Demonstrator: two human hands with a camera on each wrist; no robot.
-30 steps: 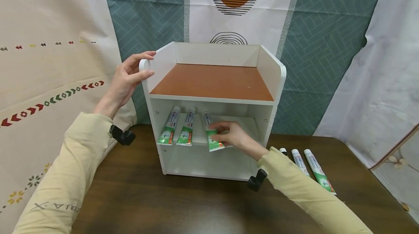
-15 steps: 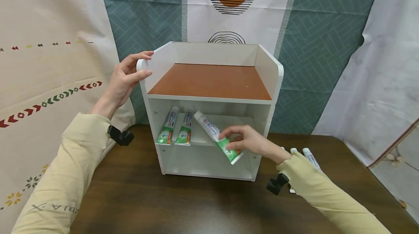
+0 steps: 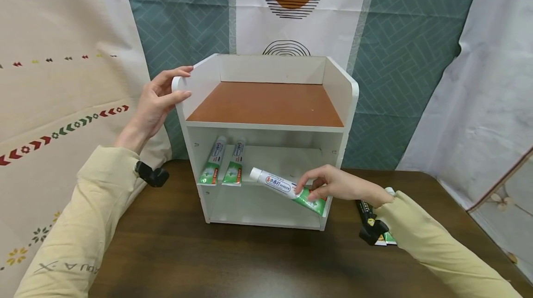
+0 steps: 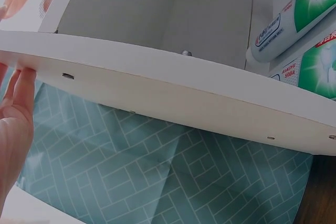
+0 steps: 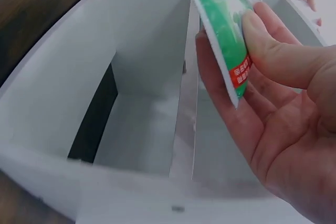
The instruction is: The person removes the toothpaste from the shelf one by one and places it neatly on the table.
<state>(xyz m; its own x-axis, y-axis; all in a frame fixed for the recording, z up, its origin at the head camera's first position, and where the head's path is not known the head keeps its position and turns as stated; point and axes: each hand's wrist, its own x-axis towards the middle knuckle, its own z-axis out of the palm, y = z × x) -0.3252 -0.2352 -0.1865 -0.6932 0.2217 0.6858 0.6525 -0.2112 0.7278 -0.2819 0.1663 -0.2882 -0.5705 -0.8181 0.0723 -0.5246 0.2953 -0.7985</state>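
Note:
A white shelf unit (image 3: 349, 103) with a brown top board stands on the dark wooden table. My left hand (image 3: 160, 99) grips the top of its left side wall (image 4: 157, 85). My right hand (image 3: 333, 184) pinches the green end of a white and green toothpaste tube (image 3: 287, 190), held at a slant in front of the middle shelf's right part. In the right wrist view the tube's crimped end (image 5: 226, 40) sits between thumb and fingers (image 5: 278, 56). Two more tubes (image 3: 225, 161) lie side by side on the middle shelf's left part.
More tubes (image 3: 385, 238) lie on the table to the right of the unit, mostly hidden behind my right sleeve. The bottom compartment (image 3: 262, 207) holds nothing. Patterned cloth hangs behind and to both sides.
My right hand has drawn the third tube out of the middle shelf and swung it down and to the right. The left hand has stayed on the side wall.

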